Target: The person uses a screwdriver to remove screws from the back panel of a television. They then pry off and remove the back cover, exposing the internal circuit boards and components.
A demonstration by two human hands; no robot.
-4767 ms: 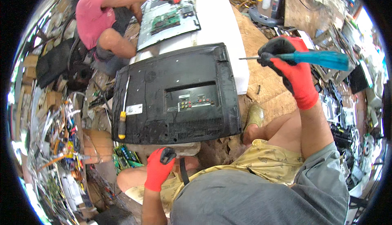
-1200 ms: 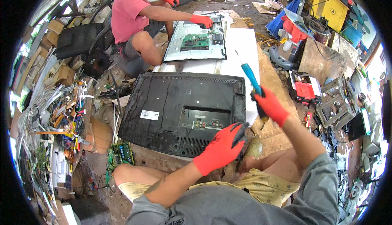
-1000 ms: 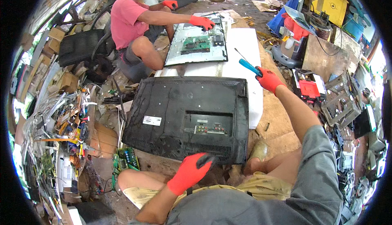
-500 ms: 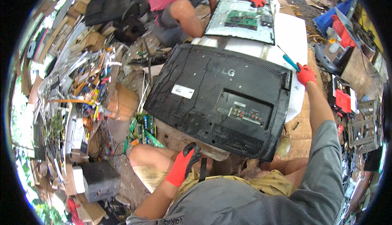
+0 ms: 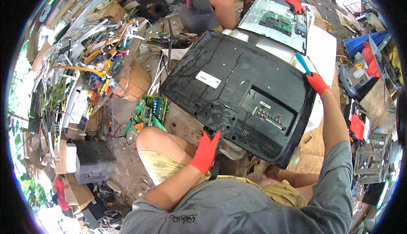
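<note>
A large black flat-screen TV (image 5: 231, 75) lies back side up before me, with a vented panel and a recessed row of coloured sockets. My right hand (image 5: 319, 83), in a red glove, is closed around a blue-handled screwdriver (image 5: 303, 63) at the TV's far right corner. The screwdriver's handle sticks up out of the fist; its shaft is hard to make out. At the near edge of the TV is my left hand (image 5: 206, 151), in a red glove with a black palm. Its thumb and fingers are spread, with the fingertips at the edge, partly hidden.
Across from me a person's red-gloved hand (image 5: 293, 2) rests on an opened panel (image 5: 250, 19) with a green circuit board (image 5: 275, 22). White sheet (image 5: 324, 51) and cardboard lie to the right. Scrap heaps (image 5: 91, 64) and loose circuit boards (image 5: 152, 109) are on the left.
My left hand has moved forward from near my lap to the TV's near edge, its fingers spreading. My right hand has come to the TV's right corner with the screwdriver. The view has shifted.
</note>
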